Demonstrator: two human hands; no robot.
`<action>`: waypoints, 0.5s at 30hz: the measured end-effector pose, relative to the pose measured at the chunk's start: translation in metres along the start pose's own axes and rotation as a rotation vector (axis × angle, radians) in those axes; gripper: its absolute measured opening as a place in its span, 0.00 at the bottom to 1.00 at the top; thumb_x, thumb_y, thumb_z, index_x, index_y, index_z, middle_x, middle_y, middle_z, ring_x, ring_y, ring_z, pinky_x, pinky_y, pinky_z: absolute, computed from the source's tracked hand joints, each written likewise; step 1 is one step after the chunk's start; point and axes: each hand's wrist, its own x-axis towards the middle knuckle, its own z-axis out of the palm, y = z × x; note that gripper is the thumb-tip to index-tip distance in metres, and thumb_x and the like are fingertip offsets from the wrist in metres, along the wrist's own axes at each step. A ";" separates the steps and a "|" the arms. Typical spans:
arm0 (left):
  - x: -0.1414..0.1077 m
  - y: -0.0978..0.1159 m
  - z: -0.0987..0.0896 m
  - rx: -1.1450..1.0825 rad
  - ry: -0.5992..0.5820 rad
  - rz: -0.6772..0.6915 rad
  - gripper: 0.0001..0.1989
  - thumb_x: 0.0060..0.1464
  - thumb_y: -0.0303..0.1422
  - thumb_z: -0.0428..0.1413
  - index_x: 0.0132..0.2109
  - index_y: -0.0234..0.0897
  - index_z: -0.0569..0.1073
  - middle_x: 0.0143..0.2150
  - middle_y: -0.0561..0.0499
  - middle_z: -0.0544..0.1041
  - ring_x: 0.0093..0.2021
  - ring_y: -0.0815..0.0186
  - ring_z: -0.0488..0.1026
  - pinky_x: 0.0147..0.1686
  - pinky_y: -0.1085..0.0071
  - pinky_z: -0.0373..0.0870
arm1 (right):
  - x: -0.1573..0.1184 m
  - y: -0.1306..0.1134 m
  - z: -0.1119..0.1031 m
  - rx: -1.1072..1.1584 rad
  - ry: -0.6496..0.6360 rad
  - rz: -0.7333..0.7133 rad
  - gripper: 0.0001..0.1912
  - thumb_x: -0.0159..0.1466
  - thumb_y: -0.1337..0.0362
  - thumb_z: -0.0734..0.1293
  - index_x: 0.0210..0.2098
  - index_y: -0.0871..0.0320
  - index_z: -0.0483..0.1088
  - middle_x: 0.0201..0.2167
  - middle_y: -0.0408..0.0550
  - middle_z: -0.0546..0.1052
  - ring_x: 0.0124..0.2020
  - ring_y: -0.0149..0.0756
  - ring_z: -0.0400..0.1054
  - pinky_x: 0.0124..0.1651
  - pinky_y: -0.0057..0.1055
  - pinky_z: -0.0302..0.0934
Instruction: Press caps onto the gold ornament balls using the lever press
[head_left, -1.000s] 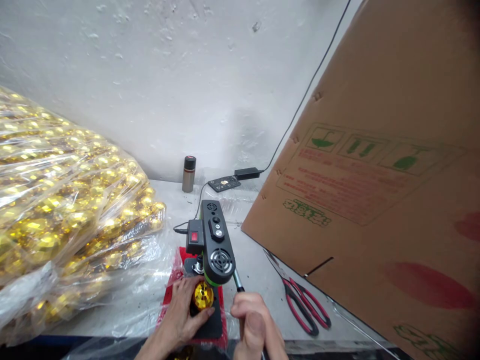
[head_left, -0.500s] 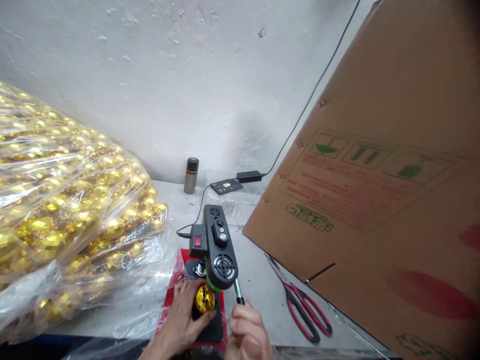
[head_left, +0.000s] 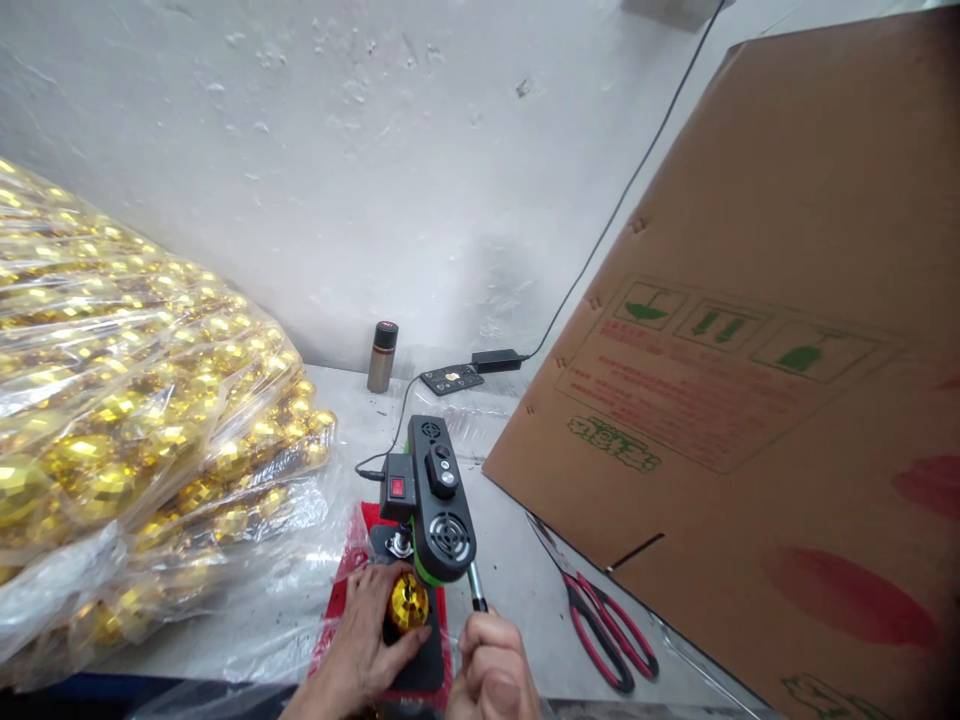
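A small black machine [head_left: 442,500] with a red switch, round vents and a side lever, resembling a mini bench drill press, stands on a red sheet [head_left: 325,640]. Under its front end sits a shiny gold faceted ball [head_left: 409,602]. My left hand [head_left: 367,625] curls round that ball, fingers behind and thumb in front, steadying it on the black base [head_left: 427,665]. The metal lever [head_left: 477,585] ends inside my right hand [head_left: 495,660], which is closed on its handle. Whether a bit touches the ball is hidden.
At the left lies a big clear plastic bag [head_left: 150,400] full of gold balls. Red-handled scissors [head_left: 607,630] rest at right, beside a large cardboard box [head_left: 712,420]. Against the wall stand a dark-capped bottle [head_left: 382,357] and a black power adapter [head_left: 499,360] with its cable.
Both hands keep their holds on the ball and the lever. The view has shifted slightly; no clear movement of the lever or ball shows.
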 end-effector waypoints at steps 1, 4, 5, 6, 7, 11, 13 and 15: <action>0.000 -0.001 0.000 0.001 0.001 0.000 0.24 0.57 0.42 0.65 0.59 0.42 0.79 0.54 0.39 0.84 0.54 0.43 0.78 0.59 0.43 0.76 | -0.001 0.001 0.000 -0.002 0.002 -0.005 0.26 0.80 0.63 0.54 0.24 0.54 0.62 0.22 0.37 0.68 0.21 0.27 0.62 0.28 0.29 0.53; -0.001 -0.003 0.002 0.005 0.007 -0.002 0.24 0.57 0.42 0.66 0.59 0.41 0.79 0.54 0.39 0.83 0.55 0.42 0.78 0.59 0.41 0.76 | -0.003 0.003 0.002 0.005 0.021 -0.019 0.26 0.79 0.62 0.54 0.23 0.54 0.62 0.22 0.37 0.68 0.21 0.27 0.60 0.29 0.29 0.54; -0.001 -0.004 0.002 0.006 0.007 -0.003 0.24 0.57 0.42 0.66 0.59 0.41 0.79 0.55 0.39 0.83 0.55 0.42 0.78 0.59 0.42 0.76 | -0.005 0.004 0.002 0.009 0.028 0.000 0.26 0.79 0.62 0.55 0.23 0.54 0.61 0.22 0.37 0.68 0.22 0.27 0.60 0.30 0.29 0.54; -0.001 -0.004 0.002 0.007 0.006 -0.003 0.24 0.57 0.41 0.66 0.59 0.41 0.79 0.55 0.39 0.83 0.56 0.42 0.78 0.59 0.42 0.76 | -0.006 0.005 0.002 0.014 0.028 0.019 0.26 0.79 0.62 0.55 0.23 0.54 0.61 0.22 0.37 0.68 0.22 0.27 0.61 0.30 0.29 0.54; -0.001 -0.004 0.002 0.009 0.004 -0.003 0.25 0.57 0.41 0.66 0.59 0.41 0.79 0.55 0.38 0.83 0.56 0.42 0.78 0.60 0.41 0.75 | -0.007 0.006 0.002 0.023 0.027 0.030 0.26 0.79 0.62 0.55 0.23 0.54 0.61 0.23 0.37 0.68 0.22 0.27 0.61 0.29 0.29 0.53; 0.000 -0.003 0.001 0.013 -0.006 -0.007 0.24 0.56 0.39 0.66 0.59 0.40 0.79 0.55 0.38 0.83 0.56 0.42 0.77 0.60 0.40 0.74 | -0.011 0.006 0.001 0.030 0.040 0.051 0.25 0.79 0.61 0.56 0.23 0.54 0.61 0.23 0.38 0.68 0.22 0.27 0.61 0.29 0.29 0.53; 0.000 -0.002 0.001 0.013 -0.001 -0.006 0.24 0.56 0.40 0.66 0.59 0.41 0.79 0.55 0.38 0.83 0.56 0.42 0.77 0.60 0.39 0.74 | -0.010 0.005 0.002 0.022 0.047 0.066 0.25 0.78 0.61 0.56 0.23 0.54 0.62 0.23 0.38 0.68 0.22 0.27 0.60 0.29 0.29 0.54; 0.000 -0.002 0.000 0.009 -0.002 -0.005 0.24 0.56 0.40 0.66 0.59 0.41 0.79 0.56 0.38 0.83 0.57 0.42 0.77 0.60 0.39 0.74 | -0.007 0.005 0.004 0.021 0.038 0.035 0.25 0.79 0.62 0.56 0.23 0.54 0.61 0.23 0.37 0.68 0.21 0.27 0.59 0.30 0.29 0.55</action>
